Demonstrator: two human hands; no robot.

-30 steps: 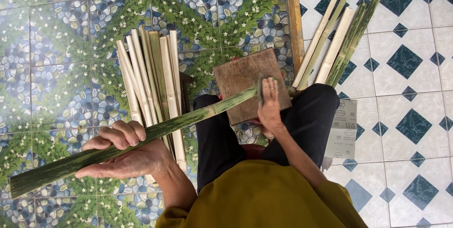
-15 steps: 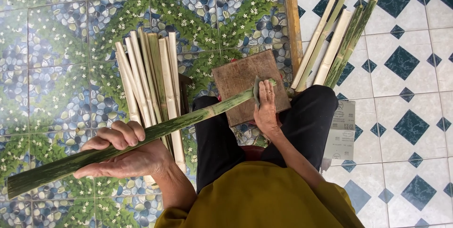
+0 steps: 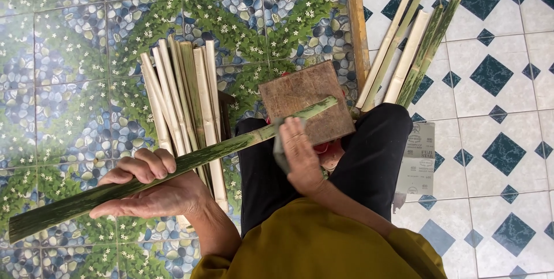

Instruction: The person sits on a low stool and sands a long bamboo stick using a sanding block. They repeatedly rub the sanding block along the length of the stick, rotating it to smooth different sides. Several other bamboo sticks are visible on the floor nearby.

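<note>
Across the lap, seen from the head camera, a long green bamboo strip (image 3: 173,169) runs from lower left up onto a brown wooden block (image 3: 306,100). Left hand (image 3: 153,189) curls closed around the strip's lower part. Right hand (image 3: 301,155) presses a grey sanding sheet (image 3: 279,146) against the strip near the block. Pale split strips (image 3: 182,94) lie beside on the tiled floor (image 3: 69,54).
</note>
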